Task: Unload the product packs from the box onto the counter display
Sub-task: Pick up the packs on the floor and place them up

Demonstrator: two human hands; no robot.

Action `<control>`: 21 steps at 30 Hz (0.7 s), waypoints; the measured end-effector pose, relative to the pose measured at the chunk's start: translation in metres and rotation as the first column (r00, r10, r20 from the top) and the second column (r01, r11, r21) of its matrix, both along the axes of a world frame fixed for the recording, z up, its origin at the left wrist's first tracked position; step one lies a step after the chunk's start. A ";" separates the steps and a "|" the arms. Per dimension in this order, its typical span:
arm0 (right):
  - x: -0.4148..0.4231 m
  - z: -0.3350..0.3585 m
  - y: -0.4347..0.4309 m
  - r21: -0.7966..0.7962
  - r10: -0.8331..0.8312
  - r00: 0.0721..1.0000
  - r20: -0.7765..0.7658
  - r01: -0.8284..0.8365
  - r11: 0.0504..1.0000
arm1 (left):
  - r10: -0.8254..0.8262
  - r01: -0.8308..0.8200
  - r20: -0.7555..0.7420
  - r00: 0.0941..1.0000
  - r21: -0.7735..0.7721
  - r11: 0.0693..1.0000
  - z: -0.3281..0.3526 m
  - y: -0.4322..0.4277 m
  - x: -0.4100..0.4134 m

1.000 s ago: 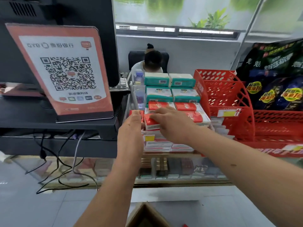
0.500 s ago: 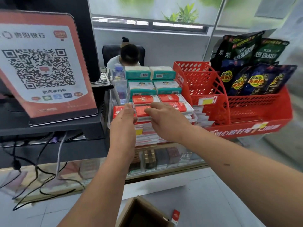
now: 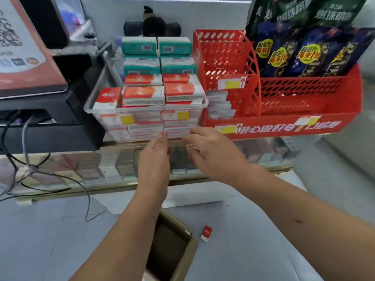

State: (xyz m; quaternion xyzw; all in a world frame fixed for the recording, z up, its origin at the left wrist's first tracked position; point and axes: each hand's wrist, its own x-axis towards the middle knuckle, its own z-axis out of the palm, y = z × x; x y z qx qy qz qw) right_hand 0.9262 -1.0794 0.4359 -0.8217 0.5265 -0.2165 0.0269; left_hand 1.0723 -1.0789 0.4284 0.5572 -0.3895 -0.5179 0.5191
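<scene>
- While judging risk, note red packs [image 3: 183, 92] piled above rim of clear bin [image 3: 146, 109] on surface [image 3: 129, 144]; could topple if knocked.
- Both empty: left hand [image 3: 155, 159] and right hand [image 3: 213, 153], fingers apart, just in front of bin.
- On floor [image 3: 253, 230] beside box [image 3: 187, 258], stray pack [image 3: 206, 233]; easily stepped on or missed.
- Box interior dark; cannot tell whether more packs remain.

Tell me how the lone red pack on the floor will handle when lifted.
The red pack looks small, so probably light, easy to pinch. Its flat sides suggest it is stiff and won't roll; pushed on the smooth floor, it would likely slide.
</scene>
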 end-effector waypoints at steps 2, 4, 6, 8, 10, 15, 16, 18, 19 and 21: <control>-0.032 -0.031 0.015 0.087 -0.010 1.000 -0.016 0.011 0.996 | 0.012 -0.014 0.042 0.999 0.053 0.999 -0.026 0.018 -0.024; -0.063 -0.067 0.031 0.185 -0.026 0.997 -0.070 0.039 0.982 | 0.013 -0.020 0.060 0.998 0.130 0.991 -0.059 0.035 -0.047; -0.089 -0.103 0.045 0.296 -0.040 0.993 -0.114 0.072 0.953 | 0.007 -0.022 0.072 0.997 0.207 0.978 -0.094 0.050 -0.068; -0.107 -0.138 0.058 0.410 -0.057 0.985 -0.161 0.119 0.904 | 0.007 -0.030 0.080 0.997 0.293 0.956 -0.127 0.065 -0.083; -0.119 -0.173 0.068 0.496 -0.075 0.979 -0.189 0.161 0.853 | 0.007 -0.033 0.073 0.997 0.369 0.929 -0.158 0.077 -0.091; -0.129 -0.273 0.079 0.607 -0.068 0.973 -0.222 0.192 0.771 | 0.028 -0.049 0.052 0.998 0.471 0.881 -0.242 0.088 -0.097; -0.129 -0.292 0.080 0.616 -0.067 0.971 -0.229 0.198 0.762 | 0.017 -0.042 0.056 0.998 0.484 0.874 -0.258 0.087 -0.098; -0.132 -0.336 0.079 0.626 -0.052 0.969 -0.241 0.197 0.755 | -0.008 -0.027 0.068 0.998 0.490 0.871 -0.300 0.084 -0.102; -0.134 -0.359 0.079 0.633 -0.051 0.969 -0.240 0.196 0.749 | -0.020 -0.022 0.079 0.997 0.488 0.873 -0.321 0.083 -0.104; -0.139 -0.406 0.076 0.645 -0.043 0.970 -0.240 0.192 0.740 | -0.026 -0.023 0.096 0.995 0.479 0.878 -0.364 0.081 -0.110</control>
